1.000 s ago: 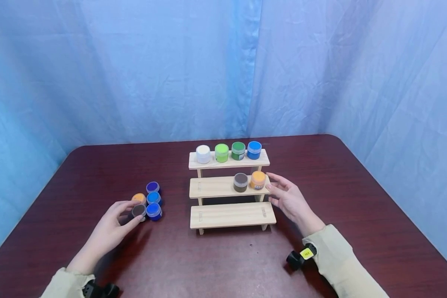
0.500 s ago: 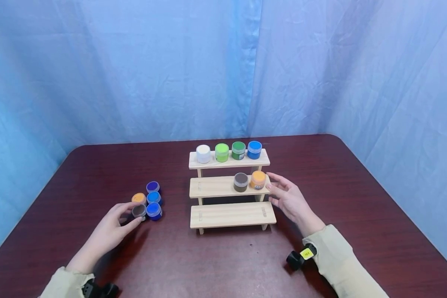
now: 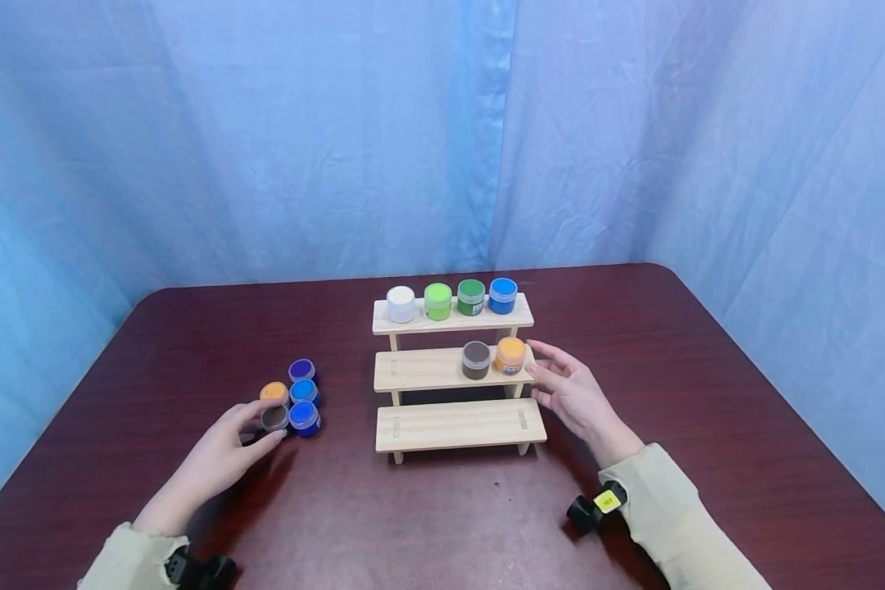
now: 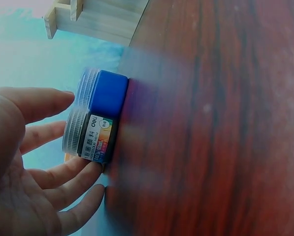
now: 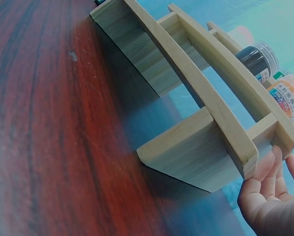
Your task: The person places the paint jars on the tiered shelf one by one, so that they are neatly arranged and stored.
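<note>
Pale wood forms the three-tier display stand (image 3: 413, 428), which we see on a dark reddish-brown table (image 3: 442, 524) before a blue curtain (image 3: 265, 139). At the left we find a cluster of five small paint jars: the dark brown paint jar (image 3: 274, 420) nearest the left hand (image 3: 217, 455), an orange paint jar (image 3: 273, 392) behind it, and a row comprising a royal blue jar (image 3: 305, 418), a lighter blue jar (image 3: 304, 392) and a violet jar (image 3: 301, 370). The left hand surrounds the dark brown jar, thumb in front and fingers behind; we cannot tell whether it grasps the jar or merely encloses it. In the left wrist view we note that this jar stands upright on the table, just beside the royal blue jar, its label reading "deli".

The right hand (image 3: 575, 397) is relaxed, clasping nothing, its fingers loosely extended at the right end of the middle shelf, beside an upright orange-lidded jar (image 3: 510, 356). To that jar's left we observe a brown-lidded jar (image 3: 475, 360). Along the top shelf we read, left to right, a white jar (image 3: 401, 304), a light green jar (image 3: 437, 301), a dark green jar (image 3: 470, 297) and a blue jar (image 3: 502, 296).
</note>
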`<state>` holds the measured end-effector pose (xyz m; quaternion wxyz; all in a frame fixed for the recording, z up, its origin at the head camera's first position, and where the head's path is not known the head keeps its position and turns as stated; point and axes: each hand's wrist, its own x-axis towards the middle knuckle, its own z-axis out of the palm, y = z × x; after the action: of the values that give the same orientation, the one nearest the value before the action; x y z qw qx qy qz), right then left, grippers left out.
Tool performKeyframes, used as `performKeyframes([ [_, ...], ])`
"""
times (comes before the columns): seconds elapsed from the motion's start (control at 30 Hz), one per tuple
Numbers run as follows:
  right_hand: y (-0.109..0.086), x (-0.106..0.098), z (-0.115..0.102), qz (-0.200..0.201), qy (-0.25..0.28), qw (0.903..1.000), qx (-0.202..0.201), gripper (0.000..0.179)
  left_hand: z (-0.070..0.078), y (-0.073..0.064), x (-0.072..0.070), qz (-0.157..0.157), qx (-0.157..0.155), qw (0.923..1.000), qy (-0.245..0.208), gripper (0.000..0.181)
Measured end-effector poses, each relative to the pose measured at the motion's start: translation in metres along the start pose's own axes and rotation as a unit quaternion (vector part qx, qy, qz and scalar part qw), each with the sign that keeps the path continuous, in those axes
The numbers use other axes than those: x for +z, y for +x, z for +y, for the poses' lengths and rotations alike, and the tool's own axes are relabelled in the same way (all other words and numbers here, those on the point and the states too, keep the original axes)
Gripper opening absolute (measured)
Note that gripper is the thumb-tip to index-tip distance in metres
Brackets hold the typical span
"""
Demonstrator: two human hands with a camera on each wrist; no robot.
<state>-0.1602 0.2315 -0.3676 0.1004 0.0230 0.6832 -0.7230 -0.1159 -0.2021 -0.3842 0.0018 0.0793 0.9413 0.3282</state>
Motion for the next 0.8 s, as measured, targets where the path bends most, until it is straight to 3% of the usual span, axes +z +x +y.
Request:
performKeyframes([
  [0.8, 0.0003, -0.0005, 0.0003, 0.003, -0.006, 1.0, 0.005, 0.055, -0.0007, 0.0005, -0.0006, -0.003, 0.017, 0.9998, 0.005, 0.044],
])
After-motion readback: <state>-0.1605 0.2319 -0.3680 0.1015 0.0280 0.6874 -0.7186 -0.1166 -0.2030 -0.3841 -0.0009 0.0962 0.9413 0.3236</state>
